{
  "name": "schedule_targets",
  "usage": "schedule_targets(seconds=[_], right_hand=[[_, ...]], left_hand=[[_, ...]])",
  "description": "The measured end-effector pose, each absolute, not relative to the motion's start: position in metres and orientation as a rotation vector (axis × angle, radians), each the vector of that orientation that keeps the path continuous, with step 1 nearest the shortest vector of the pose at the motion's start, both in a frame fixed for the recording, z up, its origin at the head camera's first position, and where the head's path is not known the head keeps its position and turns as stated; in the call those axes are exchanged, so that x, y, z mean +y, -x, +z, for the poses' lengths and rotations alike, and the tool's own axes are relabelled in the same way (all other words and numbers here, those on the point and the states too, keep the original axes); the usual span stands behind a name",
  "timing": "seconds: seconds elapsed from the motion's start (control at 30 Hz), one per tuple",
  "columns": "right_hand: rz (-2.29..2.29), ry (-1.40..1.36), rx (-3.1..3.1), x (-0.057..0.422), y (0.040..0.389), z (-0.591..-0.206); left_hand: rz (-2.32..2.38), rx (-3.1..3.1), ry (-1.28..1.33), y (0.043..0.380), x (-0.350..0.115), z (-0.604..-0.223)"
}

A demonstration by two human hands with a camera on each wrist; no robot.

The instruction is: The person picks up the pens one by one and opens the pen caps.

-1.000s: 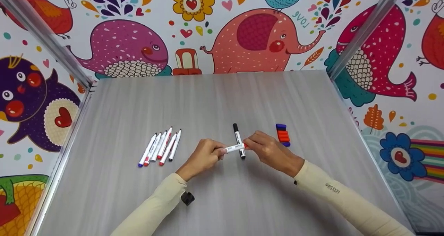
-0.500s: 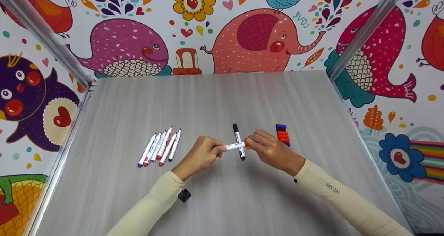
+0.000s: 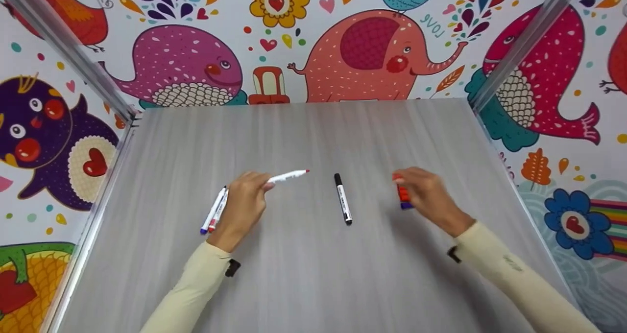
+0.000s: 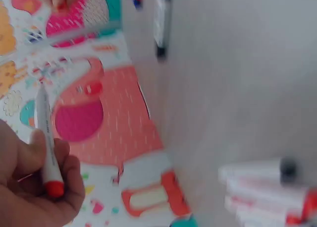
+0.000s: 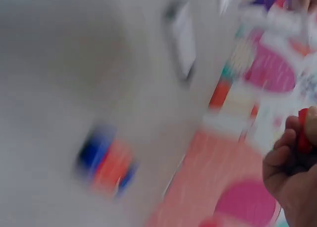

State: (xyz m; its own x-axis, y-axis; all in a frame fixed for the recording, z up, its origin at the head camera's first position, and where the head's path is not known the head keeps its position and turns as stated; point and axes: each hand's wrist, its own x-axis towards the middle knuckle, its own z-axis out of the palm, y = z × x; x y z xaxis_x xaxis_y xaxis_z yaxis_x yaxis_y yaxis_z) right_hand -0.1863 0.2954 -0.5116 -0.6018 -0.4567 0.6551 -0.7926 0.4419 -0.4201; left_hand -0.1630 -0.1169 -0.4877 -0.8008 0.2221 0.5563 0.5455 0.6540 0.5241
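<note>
My left hand pinches an uncapped red whiteboard marker, its bare red tip pointing right. In the left wrist view, the marker lies between thumb and fingers, with its red end plug low in the palm. My right hand holds a red marker cap between thumb and fingers. That hand is above a short row of red and blue caps, partly hiding it. A black capped marker lies between the two hands on the table.
Several uncapped markers lie side by side at the left, mostly hidden under my left hand in the head view. The grey wood-grain table meets patterned walls at the back and sides, with metal posts at its corners.
The red cap has come off the marker. My left hand has moved left and away with the marker, over the marker group; my right hand has moved right with the cap.
</note>
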Motion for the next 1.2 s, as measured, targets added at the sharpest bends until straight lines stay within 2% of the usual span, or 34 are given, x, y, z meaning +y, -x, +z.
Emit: schedule_targets(seconds=[0.13,0.47,0.93,1.2], right_hand=[[1.040,-0.829,-2.437,0.313,0.179,-0.516],[1.008,-0.658,-2.659,0.327,0.168,-0.552],[0.804,-0.763,-2.574,0.356,0.146,-0.582],[0.743,-0.792,-2.544,0.361,0.145,-0.592]], left_hand=[[-1.151,-2.460,0.460,0.164,-0.121,-0.482],[-1.275,-2.480,-0.009,0.162,-0.147,-0.510],[-1.140,-2.441,-0.349,0.146,-0.216,-0.553],[-1.087,-2.420,-0.490,0.138,-0.240,-0.579]])
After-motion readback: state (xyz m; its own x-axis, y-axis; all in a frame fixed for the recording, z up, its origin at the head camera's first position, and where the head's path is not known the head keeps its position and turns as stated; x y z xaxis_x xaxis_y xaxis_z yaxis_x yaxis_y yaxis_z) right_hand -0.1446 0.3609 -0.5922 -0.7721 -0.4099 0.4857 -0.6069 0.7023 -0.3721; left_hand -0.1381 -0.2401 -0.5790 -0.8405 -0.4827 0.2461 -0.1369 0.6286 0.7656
